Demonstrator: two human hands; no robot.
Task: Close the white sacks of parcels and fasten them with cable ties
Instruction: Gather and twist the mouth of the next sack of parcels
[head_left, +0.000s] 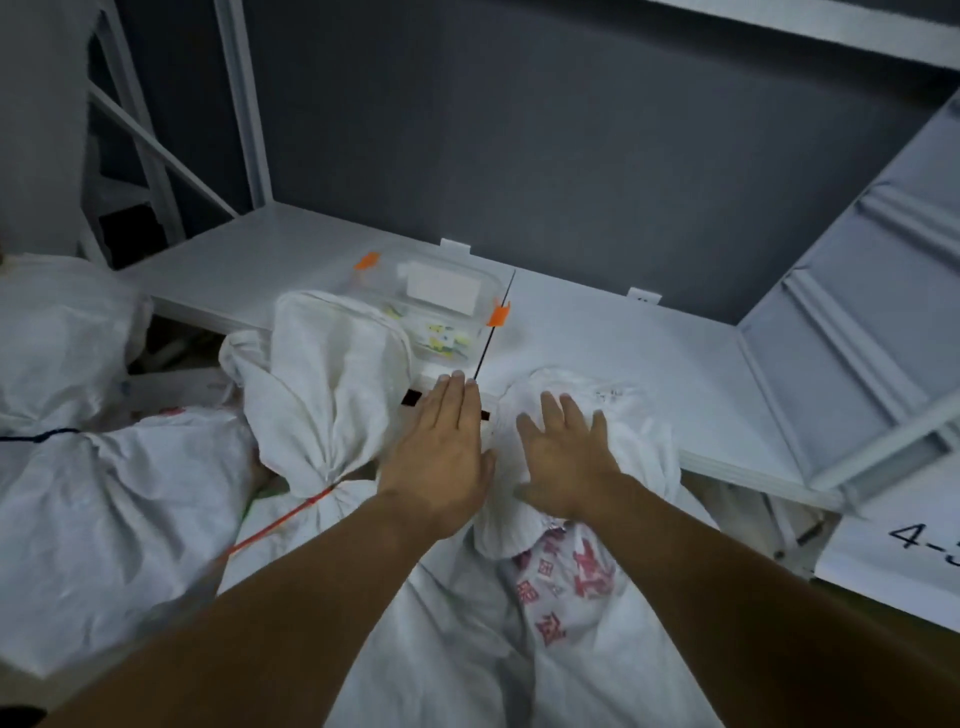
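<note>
A white woven sack with red print (566, 582) lies in front of me, its gathered mouth (623, 415) resting against the white shelf. My right hand (563, 457) lies flat on that bunched mouth, fingers spread. My left hand (441, 447) hovers open just left of it, fingers stretched toward a black cable tie (491, 332) lying on the shelf. A second sack (327, 384) to the left is tied at the neck with an orange cable tie (291, 514). A third sack (104, 519) at far left carries a dark tie (36, 436).
A clear plastic box with orange clips (441, 296) stands on the white shelf (649, 353) behind the sacks. Metal rack uprights (244, 104) rise at the left, a slanted shelf frame (872, 291) at right. A label sheet reading "4-" (904, 540) sits at lower right.
</note>
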